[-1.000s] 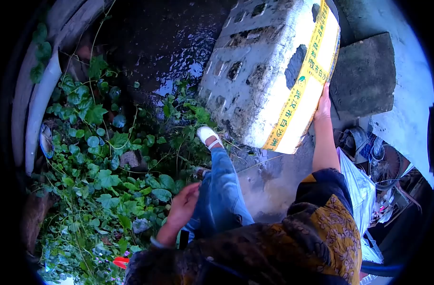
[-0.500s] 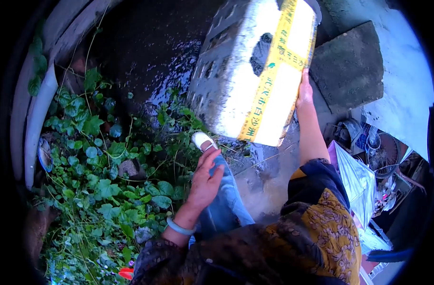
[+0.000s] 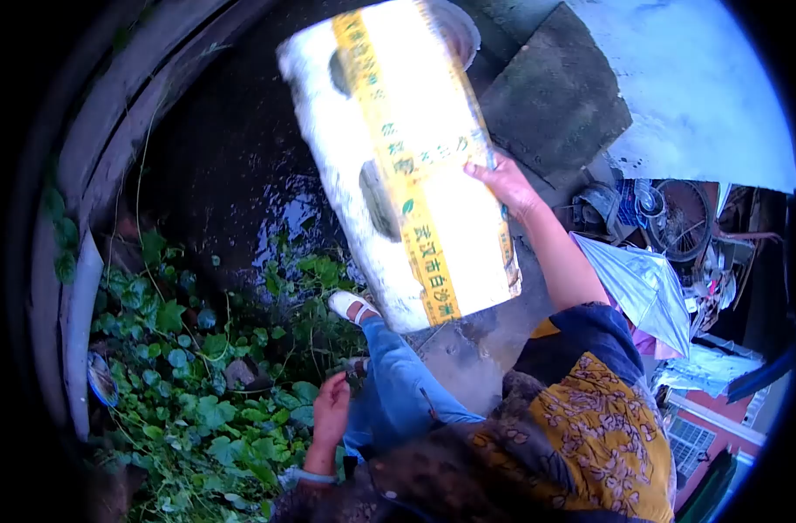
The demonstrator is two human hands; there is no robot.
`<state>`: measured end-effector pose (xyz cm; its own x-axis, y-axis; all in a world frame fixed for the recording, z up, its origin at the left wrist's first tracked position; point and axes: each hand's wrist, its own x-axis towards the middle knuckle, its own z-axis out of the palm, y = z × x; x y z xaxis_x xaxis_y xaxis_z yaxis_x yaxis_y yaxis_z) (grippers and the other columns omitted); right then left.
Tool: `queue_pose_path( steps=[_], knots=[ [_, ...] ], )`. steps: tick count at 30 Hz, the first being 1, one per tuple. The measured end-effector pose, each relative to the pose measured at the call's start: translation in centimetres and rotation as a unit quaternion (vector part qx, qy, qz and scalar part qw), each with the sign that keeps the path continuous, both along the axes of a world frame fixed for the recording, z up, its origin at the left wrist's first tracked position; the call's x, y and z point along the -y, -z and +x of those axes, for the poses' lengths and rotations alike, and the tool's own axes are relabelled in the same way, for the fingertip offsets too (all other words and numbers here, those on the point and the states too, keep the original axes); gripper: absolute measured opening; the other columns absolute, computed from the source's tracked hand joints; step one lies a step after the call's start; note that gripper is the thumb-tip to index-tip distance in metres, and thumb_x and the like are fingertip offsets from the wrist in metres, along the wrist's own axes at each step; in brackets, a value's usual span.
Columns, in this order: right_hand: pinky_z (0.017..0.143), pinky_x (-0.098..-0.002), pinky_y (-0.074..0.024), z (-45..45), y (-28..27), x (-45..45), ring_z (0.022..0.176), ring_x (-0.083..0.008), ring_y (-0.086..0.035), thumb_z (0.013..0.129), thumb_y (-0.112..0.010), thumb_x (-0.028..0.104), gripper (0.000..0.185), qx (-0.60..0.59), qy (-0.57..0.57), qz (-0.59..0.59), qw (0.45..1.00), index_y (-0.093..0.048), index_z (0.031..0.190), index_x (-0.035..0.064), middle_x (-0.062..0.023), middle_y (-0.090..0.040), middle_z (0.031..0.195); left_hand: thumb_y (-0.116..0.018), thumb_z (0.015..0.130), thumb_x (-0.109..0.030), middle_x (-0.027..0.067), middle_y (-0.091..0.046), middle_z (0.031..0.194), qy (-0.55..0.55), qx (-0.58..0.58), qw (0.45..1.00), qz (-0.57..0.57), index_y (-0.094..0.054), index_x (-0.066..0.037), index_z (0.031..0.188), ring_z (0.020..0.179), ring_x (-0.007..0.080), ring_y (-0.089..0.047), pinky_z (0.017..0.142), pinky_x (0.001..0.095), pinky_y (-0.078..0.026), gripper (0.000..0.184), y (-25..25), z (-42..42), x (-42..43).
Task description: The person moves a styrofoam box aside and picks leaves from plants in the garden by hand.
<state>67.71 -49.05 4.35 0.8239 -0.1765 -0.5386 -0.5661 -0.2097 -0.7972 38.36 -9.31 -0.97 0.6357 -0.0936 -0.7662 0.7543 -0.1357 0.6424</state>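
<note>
A white foam box (image 3: 454, 209) is held up in front of me, tilted, with its broad face toward me. Printed yellow tape (image 3: 428, 261) crosses that face, and two dark holes show near its left side. My right hand (image 3: 507, 185) grips the box by its right edge, thumb on the face and the other fingers mostly hidden behind. Down beside my jeans hangs my left hand (image 3: 331, 408), fingers loosely bent, with nothing visible in it.
Dark wet ground (image 3: 232, 166) lies beyond the box. Leafy vines (image 3: 210, 414) cover the left side, beside a pale pipe (image 3: 82, 322). A stone slab (image 3: 559, 96) leans at upper right, near a round basin (image 3: 457, 33). A silver umbrella (image 3: 642, 283) and a wheel (image 3: 684, 222) are at right.
The box has swung left and toward me in my right hand, turning its taped face more fully into view. My left hand has dropped lower and to the left.
</note>
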Motion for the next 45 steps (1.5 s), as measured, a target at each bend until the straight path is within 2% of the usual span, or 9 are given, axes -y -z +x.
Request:
queue_pose_path(
  steps=[7, 14, 22, 27, 28, 33, 39, 43, 45],
  knots=[
    [0.080, -0.0279, -0.0473, -5.3, 2.4, 0.8, 0.085, -0.0146, -0.060, 0.078, -0.074, 0.022, 0.045, -0.017, -0.122, -0.129, 0.984, -0.057, 0.109, -0.0055, -0.0106, -0.065, 0.095, -0.057, 0.089, -0.016, 0.0037, -0.063, 0.092, 0.027, -0.039, 0.999, 0.015, -0.058, -0.003, 0.115, 0.082, 0.0099, -0.056, 0.075, 0.0248, -0.046, 0.029, -1.8, 0.5, 1.1],
    [0.068, -0.0343, -0.0480, -8.4, -1.2, 3.7, 0.068, -0.0222, -0.062, 0.074, -0.073, 0.033, 0.047, -0.090, -0.201, -0.312, 0.924, -0.058, 0.104, -0.0007, -0.0143, -0.061, 0.071, -0.056, 0.089, -0.017, 0.0029, -0.063, 0.088, 0.037, -0.029, 0.999, 0.023, -0.057, -0.002, 0.115, 0.076, 0.0083, -0.056, 0.070, 0.0237, -0.046, 0.030, -2.1, 1.4, 1.7],
    [0.070, -0.0403, -0.0494, -8.1, -4.7, 4.4, 0.071, -0.0329, -0.064, 0.073, -0.071, 0.037, 0.048, -0.037, -0.212, -0.381, 0.899, -0.058, 0.097, -0.0025, -0.0197, -0.062, 0.070, -0.055, 0.090, -0.019, 0.0011, -0.061, 0.084, 0.043, -0.049, 0.998, 0.015, -0.057, -0.003, 0.116, 0.068, 0.0067, -0.053, 0.062, 0.0226, -0.045, 0.030, -2.5, 2.0, 1.7],
    [0.072, -0.0425, -0.0500, -2.9, -6.2, 5.3, 0.074, -0.0353, -0.064, 0.075, -0.070, 0.040, 0.049, 0.008, -0.209, -0.400, 0.892, -0.058, 0.097, -0.0020, -0.0206, -0.063, 0.072, -0.056, 0.091, -0.017, 0.0047, -0.063, 0.101, 0.052, -0.052, 0.997, 0.021, -0.057, -0.002, 0.115, 0.090, 0.0115, -0.057, 0.082, 0.0252, -0.044, 0.029, -1.5, 2.1, 2.1],
    [0.075, -0.0415, -0.0497, -1.5, -7.0, 4.9, 0.076, -0.0344, -0.064, 0.076, -0.069, 0.041, 0.048, 0.013, -0.208, -0.414, 0.886, -0.059, 0.098, -0.0013, -0.0206, -0.063, 0.075, -0.056, 0.091, -0.016, 0.0053, -0.062, 0.106, 0.054, -0.054, 0.997, 0.018, -0.057, -0.002, 0.115, 0.098, 0.0123, -0.057, 0.089, 0.0257, -0.043, 0.028, -1.2, 2.0, 2.0],
    [0.079, -0.0412, -0.0485, 7.3, -10.2, 3.7, 0.086, -0.0323, -0.063, 0.077, -0.068, 0.041, 0.048, 0.038, -0.208, -0.471, 0.856, -0.058, 0.101, 0.0002, -0.0189, -0.064, 0.084, -0.057, 0.090, -0.015, 0.0051, -0.063, 0.104, 0.044, -0.055, 0.997, 0.011, -0.057, -0.002, 0.115, 0.097, 0.0128, -0.057, 0.089, 0.0261, -0.044, 0.028, -0.7, 1.8, 2.0],
    [0.080, -0.0416, -0.0485, 20.5, -7.7, 3.4, 0.090, -0.0343, -0.063, 0.077, -0.066, 0.044, 0.050, 0.128, -0.211, -0.606, 0.756, -0.057, 0.101, 0.0012, -0.0203, -0.065, 0.091, -0.058, 0.090, -0.016, 0.0045, -0.063, 0.102, 0.033, -0.080, 0.996, 0.006, -0.058, -0.001, 0.113, 0.095, 0.0125, -0.057, 0.087, 0.0266, -0.044, 0.027, 1.9, 0.6, 1.8],
    [0.094, -0.0477, -0.0403, 28.1, -2.8, 2.5, 0.111, -0.0315, -0.054, 0.077, -0.065, 0.049, 0.066, 0.101, -0.180, -0.672, 0.711, -0.045, 0.122, 0.0059, -0.0163, -0.057, 0.118, -0.058, 0.088, -0.020, 0.0084, -0.066, 0.098, 0.043, -0.058, 0.997, 0.040, -0.059, -0.001, 0.111, 0.091, 0.0136, -0.061, 0.082, 0.0280, -0.047, 0.029, 2.2, 0.2, 1.9],
    [0.101, -0.0530, -0.0313, 27.3, 0.5, 0.7, 0.127, -0.0309, -0.037, 0.077, -0.066, 0.047, 0.080, 0.090, -0.190, -0.670, 0.712, -0.030, 0.137, 0.0092, -0.0162, -0.041, 0.136, -0.058, 0.089, -0.020, 0.0090, -0.066, 0.098, 0.024, -0.058, 0.997, 0.041, -0.059, -0.001, 0.111, 0.092, 0.0134, -0.061, 0.083, 0.0281, -0.047, 0.029, 3.5, -0.9, 1.6]
  ],
)
